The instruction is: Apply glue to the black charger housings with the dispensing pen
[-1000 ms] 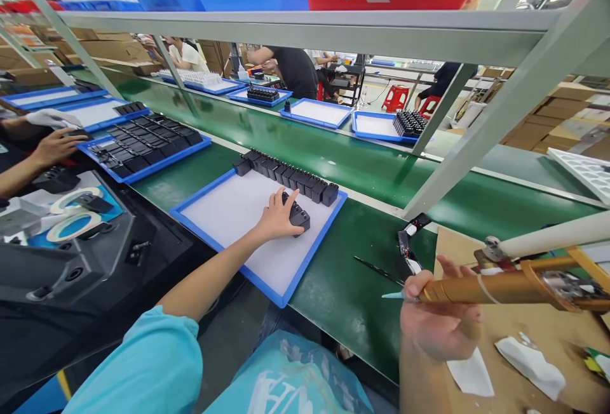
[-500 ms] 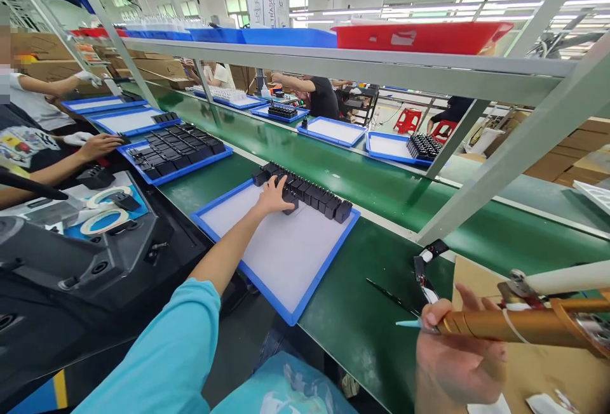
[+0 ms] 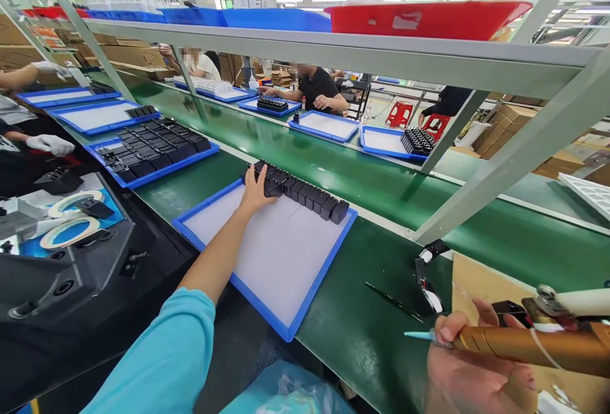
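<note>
My left hand [image 3: 255,189] reaches out over a blue-rimmed white tray [image 3: 267,255] and its fingers close on a small black part at the left end of a row of black parts [image 3: 305,193] along the tray's far edge. My right hand [image 3: 476,373] is low at the right, wrapped round a gold-coloured dispensing tool [image 3: 519,344] with a pale blue needle tip pointing left. The left arm wears a light blue sleeve.
The tray lies on a green conveyor belt [image 3: 372,312]. Another blue tray full of black parts [image 3: 152,147] sits to the left, beside a co-worker's gloved hand [image 3: 47,144]. A black machine [image 3: 71,274] stands at lower left. A grey shelf frame [image 3: 333,46] crosses overhead. Cardboard lies at right.
My left hand carried a black part from the tray's middle to the row at the far edge, then slid left along the row. The right hand with the tool dropped lower in view.
</note>
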`<state>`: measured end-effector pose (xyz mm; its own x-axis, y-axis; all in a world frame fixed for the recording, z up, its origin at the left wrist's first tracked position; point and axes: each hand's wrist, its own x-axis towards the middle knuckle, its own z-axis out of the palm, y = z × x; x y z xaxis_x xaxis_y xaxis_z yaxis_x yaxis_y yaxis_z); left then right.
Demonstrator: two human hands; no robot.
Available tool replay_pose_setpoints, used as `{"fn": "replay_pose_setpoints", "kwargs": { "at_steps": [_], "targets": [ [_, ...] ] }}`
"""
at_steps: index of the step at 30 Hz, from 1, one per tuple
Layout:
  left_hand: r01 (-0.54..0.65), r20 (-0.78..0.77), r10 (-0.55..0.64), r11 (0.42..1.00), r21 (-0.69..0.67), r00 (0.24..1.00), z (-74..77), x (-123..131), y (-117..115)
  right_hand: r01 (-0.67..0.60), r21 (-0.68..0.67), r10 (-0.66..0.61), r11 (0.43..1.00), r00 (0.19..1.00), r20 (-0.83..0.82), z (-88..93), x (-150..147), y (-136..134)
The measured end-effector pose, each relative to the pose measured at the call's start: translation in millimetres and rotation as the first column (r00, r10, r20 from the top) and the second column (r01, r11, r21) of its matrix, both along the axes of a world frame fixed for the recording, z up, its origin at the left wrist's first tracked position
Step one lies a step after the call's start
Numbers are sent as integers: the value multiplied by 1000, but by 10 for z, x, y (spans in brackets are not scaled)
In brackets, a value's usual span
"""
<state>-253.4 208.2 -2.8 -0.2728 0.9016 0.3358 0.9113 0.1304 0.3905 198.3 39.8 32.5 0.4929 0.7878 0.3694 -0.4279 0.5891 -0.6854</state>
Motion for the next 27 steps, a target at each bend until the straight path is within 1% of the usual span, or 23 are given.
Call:
{"fn": "replay_pose_setpoints", "kwargs": {
  "at_steps": [2, 4, 6, 7, 8, 9, 11, 12, 14, 16, 17, 19, 21, 22, 23, 24, 25, 26, 27],
  "targets": [
    [-1, 5, 1, 1000, 27, 1000, -20, -12, 36, -9, -3, 9, 1000, 1000, -6, 20, -1, -16],
    [-5, -4, 6, 998, 63, 1000, 5, -15, 31, -22, -4, 22, 1000, 1000, -6, 42, -10, -34],
    [-78, 3, 79, 990, 117, 997, 86, -30, -19, -20, -6, 20, 1000, 1000, -1, 59, -31, -50],
    [-139, 21, 138, 980, 139, 990, 143, -49, -54, -14, -9, 14, 1000, 1000, 1, 65, -43, -55],
    [-220, 53, 215, 968, 120, 975, 204, -76, -89, -7, -11, 7, 1000, 1000, 2, 70, -57, -58],
    [-256, 79, 250, 963, 80, 965, 262, -107, -119, 2, -9, -2, 1000, 1000, -1, 73, -69, -59],
    [-230, 115, 234, 972, -51, 965, 345, -164, -154, 11, -6, -11, 1000, 1000, -6, 75, -87, -59],
    [-175, 135, 193, 975, -136, 972, 363, -180, -158, 14, -6, -14, 1000, 1000, -6, 75, -92, -60],
    [-49, 172, 101, 958, -284, 980, 357, -181, -149, 23, -5, -23, 1000, 1000, 1, 74, -97, -67],
    [31, 184, 40, 928, -371, 982, 328, -156, -139, 34, -13, -34, 999, 999, 6, 72, -101, -74],
    [42, 171, 29, 916, -398, 985, 321, -145, -139, 40, -18, -40, 999, 999, 6, 70, -105, -75],
    [27, 127, 31, 900, -434, 991, 347, -131, -153, 45, -21, -45, 999, 999, 2, 67, -115, -70],
    [-15, 72, 54, 884, -467, 996, 436, -103, -186, 37, -17, -37, 999, 999, -3, 64, -128, -57],
    [-46, 43, 74, 886, -462, 996, 497, -61, -207, 31, -17, -31, 999, 999, -8, 63, -135, -50],
    [-64, 29, 84, 901, -429, 996, 564, 12, -229, 22, -18, -22, 1000, 1000, -14, 63, -143, -46],
    [-56, 38, 75, 928, -368, 997, 628, 124, -252, 13, -20, -13, 1000, 1000, -20, 64, -151, -43],
    [-10, 69, 31, 957, -289, 997, 683, 281, -272, 4, -22, -5, 1000, 1000, -25, 65, -159, -43],
    [85, 122, -62, 977, -195, 991, 723, 482, -289, -1, -22, 0, 1000, 1000, -29, 66, -167, -45],
    [217, 183, -195, 970, -108, 964, 743, 723, -299, -5, -19, 4, 1000, 1000, -30, 67, -176, -49]
  ]
}}
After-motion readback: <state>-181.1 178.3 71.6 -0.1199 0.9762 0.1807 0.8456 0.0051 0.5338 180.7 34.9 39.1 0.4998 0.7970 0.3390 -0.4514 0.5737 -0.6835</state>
